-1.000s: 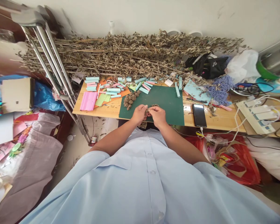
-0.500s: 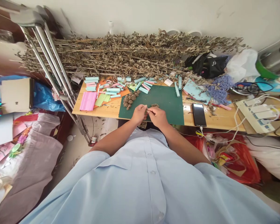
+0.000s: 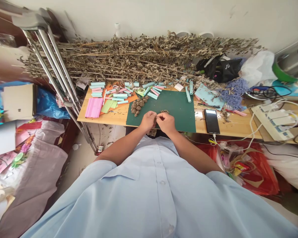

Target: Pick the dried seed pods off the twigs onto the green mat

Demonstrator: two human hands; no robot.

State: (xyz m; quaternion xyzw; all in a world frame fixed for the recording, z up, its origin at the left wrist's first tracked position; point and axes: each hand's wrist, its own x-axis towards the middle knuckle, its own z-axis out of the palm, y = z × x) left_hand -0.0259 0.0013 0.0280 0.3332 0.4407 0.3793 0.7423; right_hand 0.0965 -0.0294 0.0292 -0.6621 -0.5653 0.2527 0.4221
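Over the front edge of a green cutting mat point(image 3: 181, 112), my left hand point(image 3: 148, 121) and my right hand point(image 3: 166, 122) meet with their fingertips pinched. A small brown piece of dried plant matter point(image 3: 155, 123) shows between them; its exact shape is mostly hidden by the fingers. Left of my hands, a cluster of brown dried-plant balls point(image 3: 137, 106) sits on the mat. More brown plant matter point(image 3: 164, 111) lies just behind my right hand. Below my hands, another brown clump point(image 3: 152, 133) shows near my lap.
Dried leafy stalks point(image 3: 139, 56) pile along the wall. Rolled blue paper point(image 3: 120, 95) and pink paper point(image 3: 93, 107) lie left on the wooden table point(image 3: 109, 119). At right are a phone point(image 3: 211, 121), purple cord point(image 3: 234, 92) and a power strip point(image 3: 273, 120). Metal crutches point(image 3: 54, 62) lean at left.
My right hand has shifted slightly left and its fingers have moved a little against the left fingertips. The balls and papers lie as before.
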